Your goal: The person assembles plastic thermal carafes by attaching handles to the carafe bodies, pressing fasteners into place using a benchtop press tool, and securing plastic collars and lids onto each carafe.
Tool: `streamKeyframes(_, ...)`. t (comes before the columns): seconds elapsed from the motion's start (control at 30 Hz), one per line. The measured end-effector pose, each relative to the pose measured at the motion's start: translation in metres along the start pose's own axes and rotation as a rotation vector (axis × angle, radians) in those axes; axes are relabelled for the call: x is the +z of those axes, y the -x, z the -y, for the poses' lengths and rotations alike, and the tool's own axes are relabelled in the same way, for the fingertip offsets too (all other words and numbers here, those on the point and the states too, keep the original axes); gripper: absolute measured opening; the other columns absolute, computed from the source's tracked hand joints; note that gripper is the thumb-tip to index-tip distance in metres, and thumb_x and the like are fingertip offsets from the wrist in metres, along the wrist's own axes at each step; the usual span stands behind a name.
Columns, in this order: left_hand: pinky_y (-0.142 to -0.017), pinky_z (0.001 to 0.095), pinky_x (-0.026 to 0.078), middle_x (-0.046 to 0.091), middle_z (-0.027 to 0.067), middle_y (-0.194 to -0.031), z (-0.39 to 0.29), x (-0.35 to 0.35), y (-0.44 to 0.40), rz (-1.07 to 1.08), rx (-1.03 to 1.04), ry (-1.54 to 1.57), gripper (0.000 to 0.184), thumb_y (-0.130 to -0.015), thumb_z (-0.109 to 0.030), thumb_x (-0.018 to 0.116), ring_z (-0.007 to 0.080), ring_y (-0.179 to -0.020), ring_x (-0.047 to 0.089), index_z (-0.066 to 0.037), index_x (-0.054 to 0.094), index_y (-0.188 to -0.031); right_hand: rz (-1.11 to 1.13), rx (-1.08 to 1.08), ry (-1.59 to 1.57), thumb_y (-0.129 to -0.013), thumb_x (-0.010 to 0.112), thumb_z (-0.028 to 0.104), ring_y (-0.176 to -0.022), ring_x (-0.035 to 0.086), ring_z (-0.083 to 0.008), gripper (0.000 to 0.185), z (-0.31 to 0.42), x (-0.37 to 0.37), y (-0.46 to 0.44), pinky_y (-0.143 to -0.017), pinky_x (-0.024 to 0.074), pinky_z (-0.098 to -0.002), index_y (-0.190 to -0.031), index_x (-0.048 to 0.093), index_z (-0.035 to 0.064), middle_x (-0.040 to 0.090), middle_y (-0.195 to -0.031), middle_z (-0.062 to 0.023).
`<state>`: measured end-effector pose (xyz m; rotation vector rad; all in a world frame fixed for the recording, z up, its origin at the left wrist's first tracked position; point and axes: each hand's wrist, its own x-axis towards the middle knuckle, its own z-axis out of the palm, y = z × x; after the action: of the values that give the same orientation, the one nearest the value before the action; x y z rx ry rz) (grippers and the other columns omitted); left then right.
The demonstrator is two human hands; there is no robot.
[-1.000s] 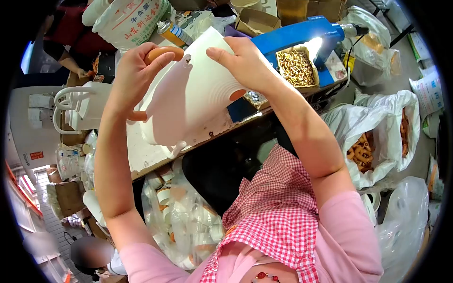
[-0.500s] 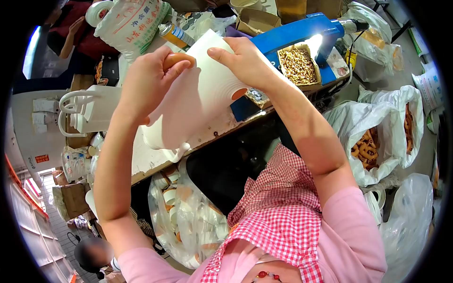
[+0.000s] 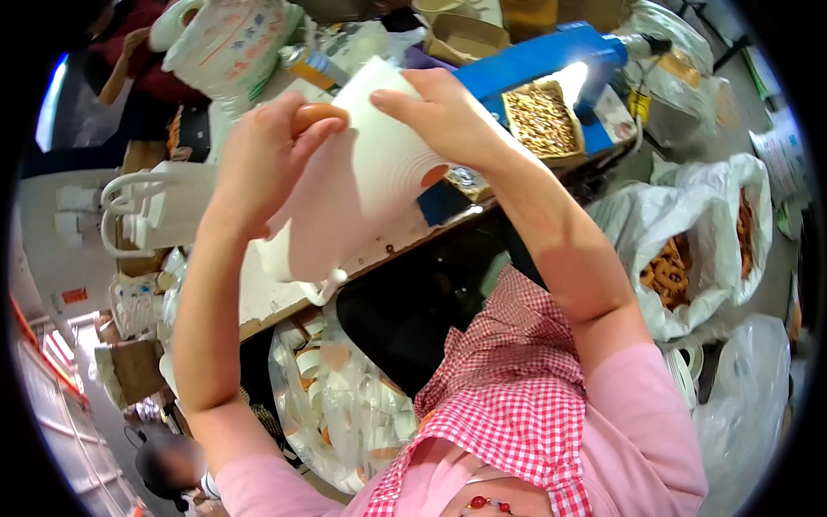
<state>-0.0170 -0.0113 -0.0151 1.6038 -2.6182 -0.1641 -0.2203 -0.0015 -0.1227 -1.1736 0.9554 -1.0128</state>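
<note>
A large white plastic container (image 3: pixel 345 189) with ribbed rings near one end lies tilted over the workbench. My left hand (image 3: pixel 271 151) is closed round an orange-brown handle (image 3: pixel 317 115) at the container's upper side. Gripping the container's top edge, my right hand (image 3: pixel 431 112) has its thumb on the near face and its other fingers hidden behind. An orange-brown round spot (image 3: pixel 434 176) shows among the rings. At the container's lower end a small white hooked part (image 3: pixel 326 286) sticks out.
A blue machine (image 3: pixel 543 60) stands behind, beside a box of small brass-coloured parts (image 3: pixel 543 119). White sacks of brown handles (image 3: pixel 668 274) are at right. A clear bag of parts (image 3: pixel 345 405) hangs below the bench edge (image 3: pixel 276 320). Another white container (image 3: pixel 172 207) and two people are at left.
The handle in my left hand has moved right along the container, against its upper face. My right hand keeps its hold. A person's hand in the background at upper left has risen.
</note>
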Motion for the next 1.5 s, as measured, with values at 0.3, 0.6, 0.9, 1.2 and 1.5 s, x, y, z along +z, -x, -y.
streamKeyframes(0.3, -0.082, 0.0294, 0.050, 0.073, 0.0103, -0.095, 0.025, -0.009, 0.003, 0.059, 0.006, 0.107, 0.027, -0.101, -0.021, 0.062, 0.0166, -0.086, 0.065, 0.002, 0.066, -0.113, -0.078, -0.151, 0.419, -0.092, 0.062, 0.048, -0.106, 0.067, -0.0372, 0.056, -0.002, 0.009, -0.013, -0.092, 0.0526, -0.0419, -0.121, 0.068, 0.0002, 0.069, -0.111, -0.0254)
streamKeyframes(0.6, -0.085, 0.0231, 0.046, 0.070, 0.0075, -0.109, 0.097, -0.036, 0.111, 0.120, -0.259, 0.325, 0.033, -0.104, -0.021, 0.056, 0.0133, -0.096, 0.062, 0.006, 0.066, -0.120, -0.576, -0.423, 0.736, -0.086, 0.071, 0.024, -0.076, 0.070, -0.0324, 0.019, -0.054, -0.092, 0.202, -0.068, 0.0559, -0.0383, -0.097, 0.069, 0.0089, 0.069, -0.080, -0.0134)
streamKeyframes(0.9, -0.056, 0.0269, 0.050, 0.062, 0.0024, -0.080, -0.102, 0.010, 0.259, -0.090, -0.628, 0.826, 0.019, -0.082, -0.010, 0.078, 0.0099, -0.072, 0.060, -0.001, 0.067, -0.095, -0.306, 0.854, 1.399, -0.085, 0.070, 0.017, -0.107, 0.060, -0.0422, 0.055, -0.108, -0.166, 0.503, -0.093, 0.0493, -0.0487, -0.137, 0.055, 0.0134, 0.059, -0.123, -0.0233)
streamKeyframes(1.2, -0.068, 0.0430, 0.052, 0.065, 0.0168, -0.084, -0.119, 0.078, 0.255, -0.084, -0.149, 0.976, 0.030, -0.088, -0.031, 0.075, 0.0396, -0.076, 0.065, -0.006, 0.062, -0.097, -0.586, 0.761, 1.912, -0.081, 0.075, 0.021, -0.107, 0.059, -0.0381, 0.043, -0.045, -0.175, 0.429, -0.086, 0.0504, -0.0455, -0.122, 0.063, 0.0119, 0.062, -0.112, -0.0140)
streamKeyframes(1.5, -0.098, 0.0400, 0.050, 0.060, 0.0198, -0.136, -0.103, 0.137, 0.317, -0.330, -0.291, 0.987, 0.037, -0.082, -0.012, 0.076, 0.0373, -0.122, 0.061, -0.005, 0.065, -0.117, -0.887, 0.347, 0.200, -0.101, 0.054, 0.019, -0.124, 0.054, -0.0335, 0.043, -0.240, -0.149, 0.310, -0.107, 0.0428, -0.0441, -0.139, 0.048, -0.0012, 0.054, -0.138, -0.0186)
